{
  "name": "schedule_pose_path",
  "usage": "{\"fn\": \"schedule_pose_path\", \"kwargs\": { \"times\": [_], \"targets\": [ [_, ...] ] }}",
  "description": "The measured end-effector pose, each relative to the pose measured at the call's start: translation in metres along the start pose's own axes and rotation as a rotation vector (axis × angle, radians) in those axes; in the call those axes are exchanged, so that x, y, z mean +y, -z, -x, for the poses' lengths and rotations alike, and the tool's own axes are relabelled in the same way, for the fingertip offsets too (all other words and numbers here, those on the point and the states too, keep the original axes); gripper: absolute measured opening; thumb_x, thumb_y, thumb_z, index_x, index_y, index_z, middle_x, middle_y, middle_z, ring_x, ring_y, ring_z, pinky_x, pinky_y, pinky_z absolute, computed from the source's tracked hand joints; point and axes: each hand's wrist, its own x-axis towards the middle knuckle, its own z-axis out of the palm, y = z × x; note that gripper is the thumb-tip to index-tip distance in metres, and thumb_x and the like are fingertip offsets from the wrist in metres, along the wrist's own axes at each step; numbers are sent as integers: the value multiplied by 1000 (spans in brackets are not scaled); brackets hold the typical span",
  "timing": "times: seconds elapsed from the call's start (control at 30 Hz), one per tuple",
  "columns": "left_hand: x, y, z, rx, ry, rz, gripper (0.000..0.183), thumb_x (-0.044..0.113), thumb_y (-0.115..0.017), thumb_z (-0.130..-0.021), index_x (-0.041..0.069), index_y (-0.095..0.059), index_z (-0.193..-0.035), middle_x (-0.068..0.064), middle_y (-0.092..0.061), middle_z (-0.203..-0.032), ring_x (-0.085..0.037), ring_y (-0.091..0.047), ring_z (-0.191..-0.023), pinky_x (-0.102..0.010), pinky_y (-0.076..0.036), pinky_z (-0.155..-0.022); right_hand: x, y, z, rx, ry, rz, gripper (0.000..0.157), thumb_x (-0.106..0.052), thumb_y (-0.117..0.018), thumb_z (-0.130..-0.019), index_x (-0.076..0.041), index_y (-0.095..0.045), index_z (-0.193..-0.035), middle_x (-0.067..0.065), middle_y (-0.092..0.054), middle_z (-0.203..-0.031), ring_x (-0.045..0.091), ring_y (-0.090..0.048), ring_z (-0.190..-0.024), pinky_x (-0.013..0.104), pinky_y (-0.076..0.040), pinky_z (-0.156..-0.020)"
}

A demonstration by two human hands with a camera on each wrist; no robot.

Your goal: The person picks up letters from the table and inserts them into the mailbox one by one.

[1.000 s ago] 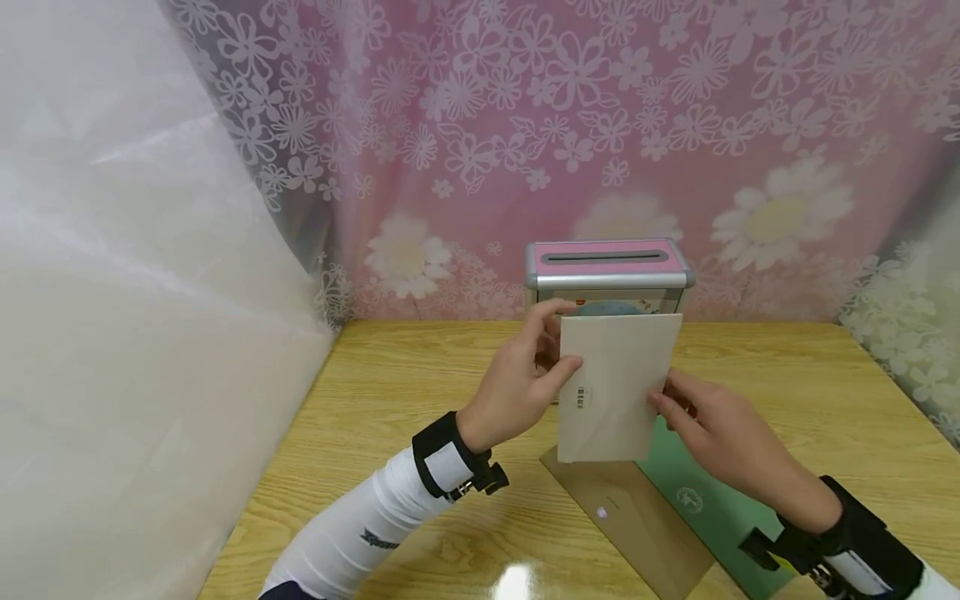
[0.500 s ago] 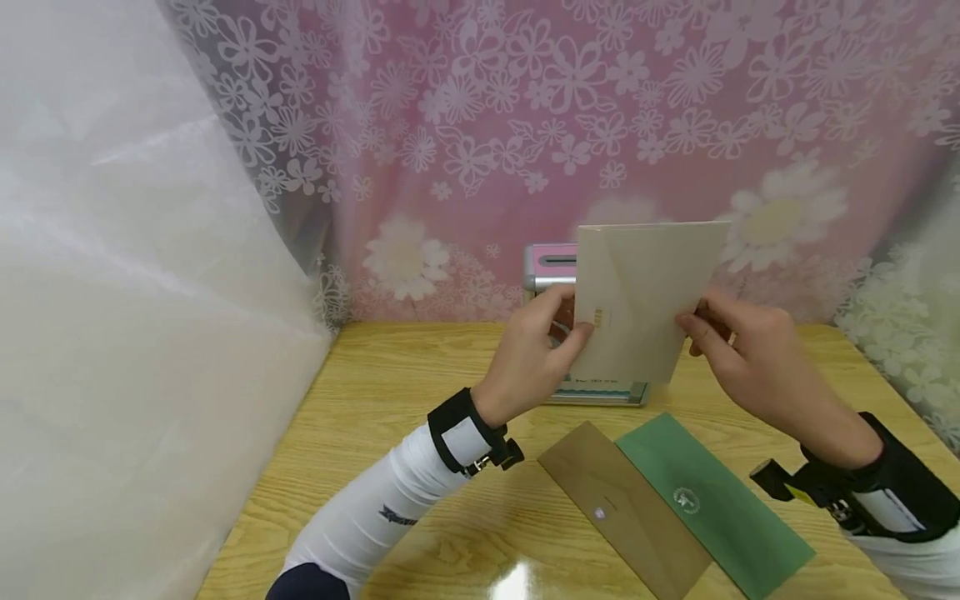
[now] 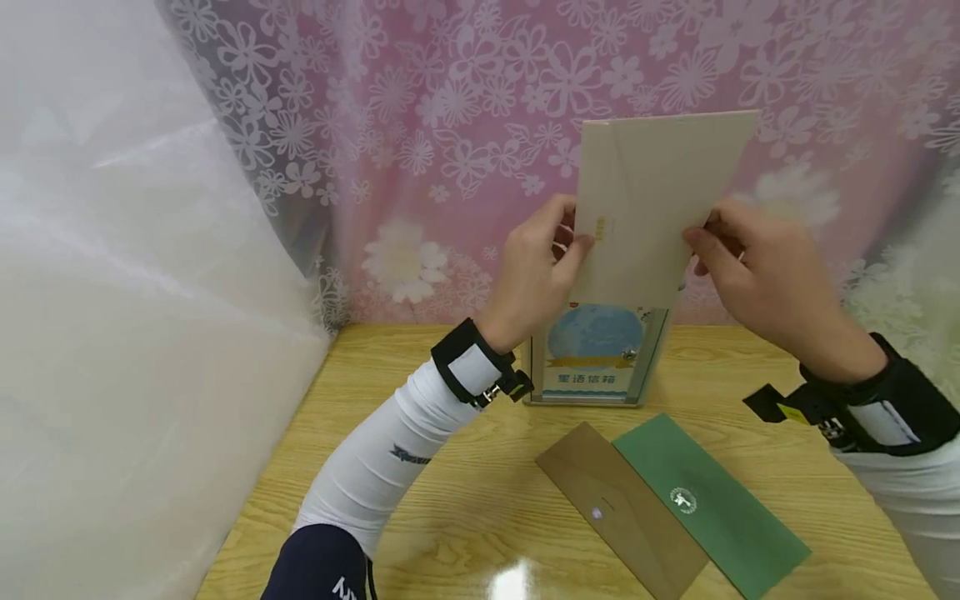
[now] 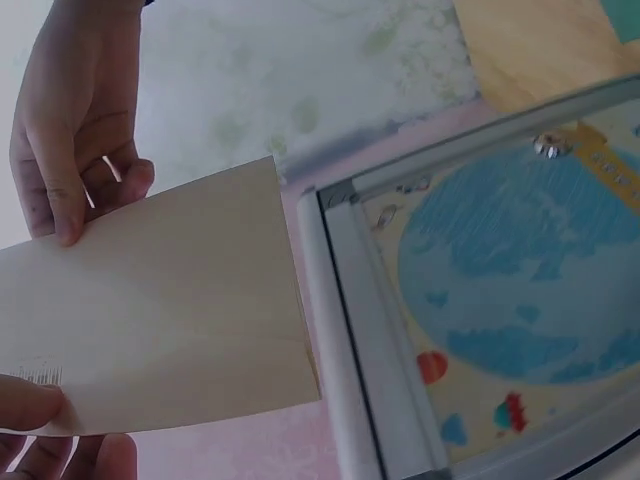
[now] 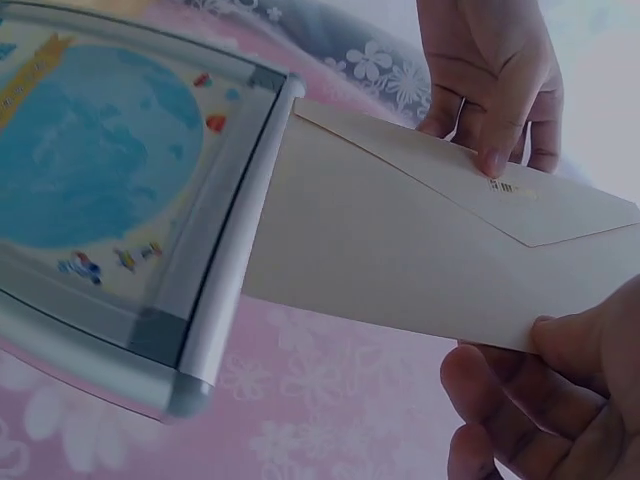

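A cream envelope (image 3: 656,183) stands upright between both hands, its lower edge close over the top of a letter box (image 3: 596,342). My left hand (image 3: 534,267) pinches the envelope's left edge, thumb in front and fingers behind. On the opposite edge, my right hand (image 3: 772,279) pinches it between thumb and curled fingers. The envelope's pointed flap and small gold print show in the right wrist view. The silver-framed letter box has a blue globe picture on its front; the envelope hides its top and slot in the head view.
A brown envelope (image 3: 626,512) and a green envelope (image 3: 712,504) lie side by side at an angle on the wooden table (image 3: 420,500), in front of the letter box. A pink floral curtain (image 3: 465,150) hangs behind, and white sheeting (image 3: 135,292) covers the left side.
Both hands have raised the cream envelope from in front of the letter box to above it. The letter box's front picture has come into view; the brown and green envelopes have stayed put.
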Motion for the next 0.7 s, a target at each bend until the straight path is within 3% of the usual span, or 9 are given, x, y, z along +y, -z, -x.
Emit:
{"fn": "schedule_pose_path", "kwargs": {
  "times": [0.3,0.47,0.7],
  "targets": [
    [-10,-1,-27,20,88,-27,14,5,-61,-91,3,-56,-104,-5,-64,-91,-7,-58,-77,-18,-50,-68,12,-5,-34,53,-43,4,23,-19,-54,-98,-1,-64,-107,15,-69,-90,12,-54,-69,28,-40,-59],
    [-19,-4,-33,19,126,-37,16,5,-60,-92,5,-56,-107,-4,-64,-93,-5,-58,-77,-20,-50,-69,23,-17,-43,71,-59,-25,22,-19,-54,-97,-1,-65,-105,13,-69,-92,14,-57,-70,22,-41,-63],
    [-32,-9,-35,-12,198,-79,20,5,-60,-92,8,-56,-111,-2,-64,-96,-5,-58,-80,-22,-50,-70,37,-31,-46,38,-113,-60,23,-22,-52,-98,-3,-65,-103,11,-69,-90,15,-57,-71,27,-40,-63]
  ]
}}
